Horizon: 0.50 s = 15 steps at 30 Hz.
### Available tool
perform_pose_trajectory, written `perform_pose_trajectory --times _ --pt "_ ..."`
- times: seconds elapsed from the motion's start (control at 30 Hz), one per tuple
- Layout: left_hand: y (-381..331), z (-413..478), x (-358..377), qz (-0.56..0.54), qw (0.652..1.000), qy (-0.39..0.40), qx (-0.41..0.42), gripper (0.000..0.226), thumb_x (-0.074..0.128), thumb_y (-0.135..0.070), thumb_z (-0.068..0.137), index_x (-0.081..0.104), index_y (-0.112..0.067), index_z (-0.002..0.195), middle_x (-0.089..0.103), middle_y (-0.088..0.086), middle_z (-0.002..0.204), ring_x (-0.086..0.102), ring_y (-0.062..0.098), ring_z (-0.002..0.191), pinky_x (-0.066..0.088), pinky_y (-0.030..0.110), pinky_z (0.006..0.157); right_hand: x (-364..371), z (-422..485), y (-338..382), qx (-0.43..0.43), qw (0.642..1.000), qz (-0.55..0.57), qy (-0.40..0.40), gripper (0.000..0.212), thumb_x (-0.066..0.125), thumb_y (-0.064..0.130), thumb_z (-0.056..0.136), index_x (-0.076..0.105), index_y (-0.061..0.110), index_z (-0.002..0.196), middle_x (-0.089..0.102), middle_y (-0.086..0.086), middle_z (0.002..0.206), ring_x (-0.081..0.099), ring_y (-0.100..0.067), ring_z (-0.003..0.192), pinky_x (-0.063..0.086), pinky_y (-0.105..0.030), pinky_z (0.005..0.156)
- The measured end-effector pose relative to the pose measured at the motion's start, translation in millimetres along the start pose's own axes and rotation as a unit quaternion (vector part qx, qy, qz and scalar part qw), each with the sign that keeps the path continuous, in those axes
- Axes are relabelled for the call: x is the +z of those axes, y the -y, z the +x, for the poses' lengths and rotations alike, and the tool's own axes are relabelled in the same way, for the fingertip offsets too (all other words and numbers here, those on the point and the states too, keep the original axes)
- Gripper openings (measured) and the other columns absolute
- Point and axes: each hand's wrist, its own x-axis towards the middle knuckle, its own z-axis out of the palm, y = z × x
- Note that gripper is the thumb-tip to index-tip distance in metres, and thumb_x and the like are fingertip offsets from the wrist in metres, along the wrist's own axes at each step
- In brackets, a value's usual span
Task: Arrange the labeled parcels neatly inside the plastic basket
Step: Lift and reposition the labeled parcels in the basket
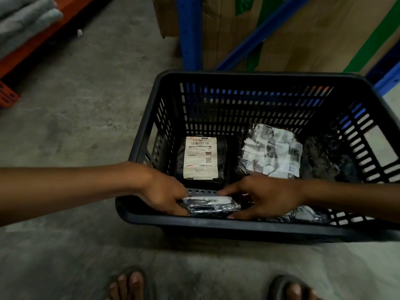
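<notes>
A black plastic basket (216,221) stands on the concrete floor. Inside at the back left lies a black parcel with a white shipping label (200,158). To its right lies a parcel covered in crumpled white labels (272,151), and a dark parcel (324,161) sits further right. Against the near wall a small black wrapped parcel (211,205) is gripped at both ends: my left hand (166,194) holds its left end, my right hand (264,195) its right end. Another wrapped parcel (303,214) lies under my right forearm.
A blue metal rack (189,33) with large cardboard boxes (303,29) stands right behind the basket. An orange rack beam (32,46) carrying grey bundles (21,22) is at the far left. My sandalled feet (129,284) are just before the basket.
</notes>
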Motion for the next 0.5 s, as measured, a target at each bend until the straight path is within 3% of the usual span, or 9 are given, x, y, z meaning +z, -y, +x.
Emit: perform_pose_trajectory --times 0.17,0.27,0.33,0.37,0.43,0.5 --pt "-13.9 11.9 7.5 0.052 0.997 -0.051 -0.018 0.048 0.044 -0.037 0.100 0.055 -0.001 0.130 0.059 0.017 0.133 0.059 0.029 0.119 0.044 0.029 0.094 8.7 7.0 -6.3 -0.003 0.999 0.000 -0.035 0.042 0.071 0.030 0.089 0.062 0.020 0.129 0.071 -0.001 0.114 0.066 -0.018 0.098 0.054 -0.041 0.087" --pt "-6.4 3.8 -2.1 0.006 0.998 -0.051 -0.020 0.050 0.042 -0.042 0.100 0.057 -0.003 0.127 0.062 0.016 0.127 0.059 0.028 0.116 0.046 0.029 0.094 2.3 1.8 -12.5 0.020 0.990 0.130 -0.047 0.038 0.065 0.024 0.094 0.060 0.017 0.131 0.071 -0.005 0.119 0.067 -0.025 0.108 0.054 -0.049 0.094" --pt "9.2 -12.6 -21.0 -0.073 0.996 -0.060 0.005 0.054 0.041 -0.055 0.094 0.063 -0.014 0.121 0.066 0.003 0.119 0.063 0.016 0.110 0.051 0.033 0.093 -17.7 -7.9 -16.9 0.023 0.973 0.226 -0.046 0.038 0.062 0.028 0.095 0.061 0.021 0.132 0.072 -0.001 0.123 0.067 -0.020 0.114 0.054 -0.043 0.098" --pt "17.7 -23.3 -33.6 -0.129 0.989 -0.074 0.013 0.058 0.041 -0.065 0.087 0.066 -0.023 0.118 0.069 -0.007 0.113 0.066 0.005 0.104 0.052 0.028 0.086 -31.5 -13.0 -18.5 0.023 0.961 0.268 -0.061 0.037 0.061 0.033 0.095 0.062 0.024 0.131 0.072 0.002 0.124 0.066 -0.015 0.115 0.054 -0.039 0.098" --pt "33.2 -39.4 -55.5 -0.275 0.952 -0.133 0.016 0.064 0.044 -0.081 0.074 0.073 -0.035 0.109 0.076 -0.015 0.103 0.071 -0.005 0.092 0.051 0.024 0.084 -58.4 -18.9 -20.1 0.033 0.917 0.382 -0.114 0.041 0.061 0.046 0.092 0.067 0.024 0.126 0.073 0.000 0.123 0.068 -0.016 0.113 0.058 -0.033 0.090" --pt "46.7 -37.4 -67.6 -0.465 0.861 -0.203 0.037 0.061 0.048 -0.080 0.074 0.074 -0.037 0.109 0.079 -0.007 0.104 0.076 0.011 0.094 0.054 0.041 0.093 -77.9 -17.9 -23.4 0.073 0.848 0.494 -0.177 0.049 0.063 0.058 0.085 0.074 0.020 0.115 0.077 -0.003 0.110 0.075 -0.020 0.096 0.060 -0.032 0.075"
